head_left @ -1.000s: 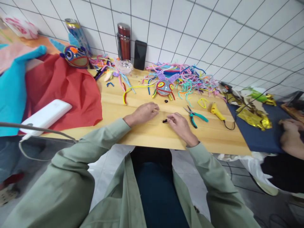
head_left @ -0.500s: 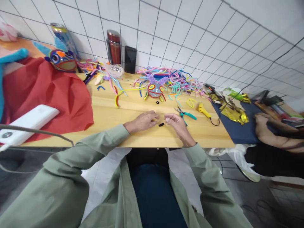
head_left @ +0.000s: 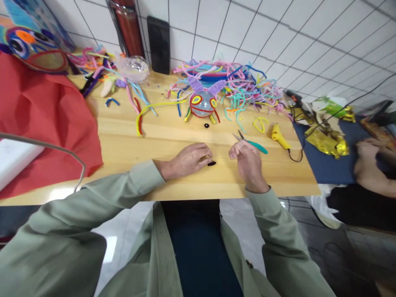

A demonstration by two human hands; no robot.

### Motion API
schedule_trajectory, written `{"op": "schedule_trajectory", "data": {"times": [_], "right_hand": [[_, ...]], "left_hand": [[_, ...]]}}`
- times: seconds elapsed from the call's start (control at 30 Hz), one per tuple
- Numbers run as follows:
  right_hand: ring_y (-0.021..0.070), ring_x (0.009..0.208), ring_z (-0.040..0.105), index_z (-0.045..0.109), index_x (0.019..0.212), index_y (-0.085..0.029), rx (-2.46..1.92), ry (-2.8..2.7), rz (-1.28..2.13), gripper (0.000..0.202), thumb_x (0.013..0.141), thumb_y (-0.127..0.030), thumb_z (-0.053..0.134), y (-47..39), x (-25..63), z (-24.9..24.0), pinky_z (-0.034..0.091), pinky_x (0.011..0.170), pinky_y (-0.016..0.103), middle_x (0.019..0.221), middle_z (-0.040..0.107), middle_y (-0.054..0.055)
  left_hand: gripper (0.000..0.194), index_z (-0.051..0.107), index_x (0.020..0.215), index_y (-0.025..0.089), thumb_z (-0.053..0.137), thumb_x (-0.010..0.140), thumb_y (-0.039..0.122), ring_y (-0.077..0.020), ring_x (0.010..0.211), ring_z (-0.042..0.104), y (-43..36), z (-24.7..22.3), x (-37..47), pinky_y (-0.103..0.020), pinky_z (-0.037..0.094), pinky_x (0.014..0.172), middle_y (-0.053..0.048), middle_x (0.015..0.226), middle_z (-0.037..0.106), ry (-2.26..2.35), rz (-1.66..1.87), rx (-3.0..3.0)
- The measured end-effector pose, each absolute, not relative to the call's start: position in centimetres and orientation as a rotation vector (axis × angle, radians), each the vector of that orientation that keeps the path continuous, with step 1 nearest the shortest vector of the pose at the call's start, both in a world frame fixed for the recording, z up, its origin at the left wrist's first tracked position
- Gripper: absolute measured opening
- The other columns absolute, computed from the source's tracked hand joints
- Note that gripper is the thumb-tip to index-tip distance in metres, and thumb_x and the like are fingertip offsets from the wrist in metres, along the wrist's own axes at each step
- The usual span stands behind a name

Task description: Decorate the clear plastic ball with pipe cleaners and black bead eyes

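The small black piece lies right at the fingertips of the left hand, low on the wooden surface. The left hand is half curled, with its back up and its fingers bent down. I cannot tell if the fingers pinch the black piece or just touch it. The right hand is on the other side of the black piece, with a bare bit of wood between them. Its fingers are curled in, and I cannot tell if there is anything in them. The right hand covers part of the pliers. One blue-green handle pokes out to the right, and the thin tips poke out above the fingers. I cannot see if the hand touches them.

A little black bead sits farther up, above the gap between the two hands. Just past it stands a clear ball toy with purple ears, yellow and red eyes and a red mouth. A big, messy pile of fuzzy sticks is behind the toy. The yellow glue gun lies to the right of the pliers, near a bent yellow loop.
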State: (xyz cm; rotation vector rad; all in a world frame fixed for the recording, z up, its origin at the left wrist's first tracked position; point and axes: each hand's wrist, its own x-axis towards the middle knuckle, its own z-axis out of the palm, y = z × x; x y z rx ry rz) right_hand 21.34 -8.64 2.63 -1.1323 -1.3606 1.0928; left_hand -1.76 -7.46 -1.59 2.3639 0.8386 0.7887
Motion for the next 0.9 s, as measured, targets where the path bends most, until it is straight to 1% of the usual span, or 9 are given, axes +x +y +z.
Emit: {"op": "schedule_trajectory", "data": {"times": [0.1, 0.17, 0.27, 0.33, 0.4, 0.47, 0.57, 0.67, 0.9], "right_hand": [[0.0181, 0.058, 0.048, 0.043, 0.061, -0.028, -1.139, -1.364, 1.106, 0.034, 0.091, -0.035, 0.057, -8.6, 21.6, 2.0, 0.044, 0.064, 0.036, 0.058, 0.042, -0.003], [0.0178, 0.063, 0.052, 0.05, 0.062, -0.027, -1.133, -1.376, 1.098, 0.029, 0.089, -0.03, 0.059, -8.6, 21.8, 1.6, 0.046, 0.068, 0.036, 0.062, 0.049, -0.002], [0.0178, 0.077, 0.059, 0.064, 0.078, -0.026, -1.177, -1.43, 1.098, 0.009, 0.085, -0.026, 0.07, -8.8, 22.0, 1.4, 0.049, 0.077, 0.034, 0.078, 0.063, -0.001], [0.0184, 0.086, 0.064, 0.068, 0.092, -0.027, -1.22, -1.455, 1.113, 0.013, 0.082, -0.026, 0.076, -9.0, 22.1, 1.7, 0.052, 0.082, 0.035, 0.091, 0.069, -0.001], [0.0194, 0.092, 0.067, 0.069, 0.102, -0.028, -1.24, -1.491, 1.116, 0.02, 0.084, -0.029, 0.078, -9.3, 22.2, 2.2, 0.055, 0.088, 0.037, 0.102, 0.073, 0.001], [0.0207, 0.096, 0.069, 0.07, 0.106, -0.028, -1.234, -1.56, 1.115, 0.019, 0.089, -0.033, 0.077, -9.4, 22.2, 2.9, 0.057, 0.092, 0.039, 0.106, 0.075, 0.002], [0.0219, 0.097, 0.072, 0.072, 0.107, -0.027, -1.194, -1.636, 1.103, 0.018, 0.093, -0.037, 0.076, -9.1, 22.1, 4.0, 0.059, 0.092, 0.04, 0.106, 0.077, 0.004], [0.0213, 0.095, 0.072, 0.074, 0.107, -0.027, -1.163, -1.63, 1.048, 0.018, 0.092, -0.037, 0.077, -8.0, 22.1, 4.8, 0.059, 0.089, 0.039, 0.103, 0.078, 0.003], [0.0161, 0.075, 0.064, 0.071, 0.097, -0.027, -1.085, -1.404, 0.931, 0.008, 0.095, -0.033, 0.066, -4.2, 22.0, 5.4, 0.056, 0.074, 0.033, 0.088, 0.071, 0.0]], "left_hand": [[0.024, 0.073, 0.106, 0.018, 0.062, 0.107, 0.039, -0.0246, 0.099, 0.069, -7.9, -1.6, -1.7, -0.036, 0.055, 0.09, -0.011, 0.104, 0.073, 0.836, 0.785, 2.42], [0.024, 0.074, 0.104, 0.017, 0.064, 0.104, 0.039, -0.0253, 0.096, 0.068, -8.1, -1.6, -1.6, -0.038, 0.055, 0.089, -0.012, 0.101, 0.073, 0.847, 0.754, 2.468], [0.017, 0.075, 0.098, 0.017, 0.063, 0.102, 0.028, -0.0245, 0.092, 0.067, -8.0, -1.5, -1.4, -0.038, 0.053, 0.087, -0.01, 0.095, 0.072, 0.847, 0.719, 2.449], [0.015, 0.074, 0.094, 0.018, 0.063, 0.1, 0.026, -0.0229, 0.09, 0.067, -7.8, -1.4, -1.3, -0.036, 0.052, 0.085, -0.009, 0.092, 0.072, 0.861, 0.753, 2.315], [0.016, 0.072, 0.091, 0.019, 0.066, 0.099, 0.032, -0.0197, 0.084, 0.064, -7.6, -1.0, -1.2, -0.033, 0.05, 0.078, -0.007, 0.089, 0.072, 0.898, 0.818, 2.069], [0.023, 0.069, 0.087, 0.02, 0.07, 0.096, 0.042, -0.0162, 0.074, 0.06, -7.4, -0.4, -0.9, -0.03, 0.046, 0.069, -0.003, 0.083, 0.069, 0.918, 0.856, 1.782], [0.036, 0.07, 0.086, 0.02, 0.079, 0.085, 0.055, -0.0138, 0.069, 0.056, -6.8, 1.0, 0.0, -0.028, 0.044, 0.065, 0.0, 0.078, 0.067, 0.862, 0.879, 1.459], [0.042, 0.071, 0.086, 0.02, 0.086, 0.077, 0.058, -0.0126, 0.069, 0.055, -6.1, 2.4, 1.0, -0.029, 0.045, 0.068, 0.001, 0.078, 0.066, 0.794, 0.91, 1.3], [0.044, 0.07, 0.084, 0.02, 0.087, 0.078, 0.06, -0.0099, 0.061, 0.048, -4.3, 3.5, 2.5, -0.027, 0.039, 0.061, 0.003, 0.07, 0.059, 0.764, 0.972, 1.118]]}}
